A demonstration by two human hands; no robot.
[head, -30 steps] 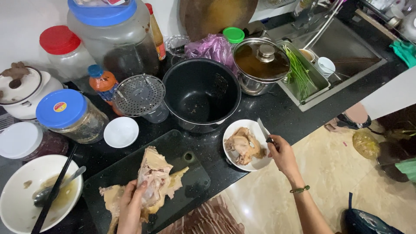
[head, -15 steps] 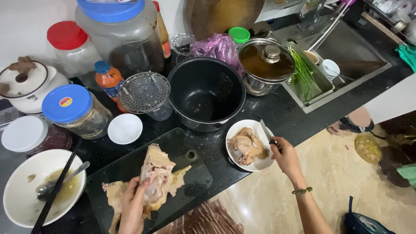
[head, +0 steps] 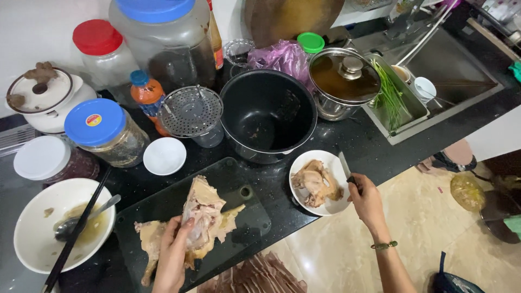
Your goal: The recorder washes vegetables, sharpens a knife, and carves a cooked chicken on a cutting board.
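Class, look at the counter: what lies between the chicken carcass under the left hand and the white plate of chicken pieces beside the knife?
In the head view, only the dark glass cutting board and bare black counter separate the chicken carcass from the white plate.

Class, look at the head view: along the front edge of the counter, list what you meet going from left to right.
White bowl → dark cutting board with the cooked chicken under the left hand → white plate of chicken pieces → right hand holding a knife.

Black pot (head: 268, 114) (bare inside), lidded steel pot (head: 344, 81), blue-lidded jar (head: 105, 132).
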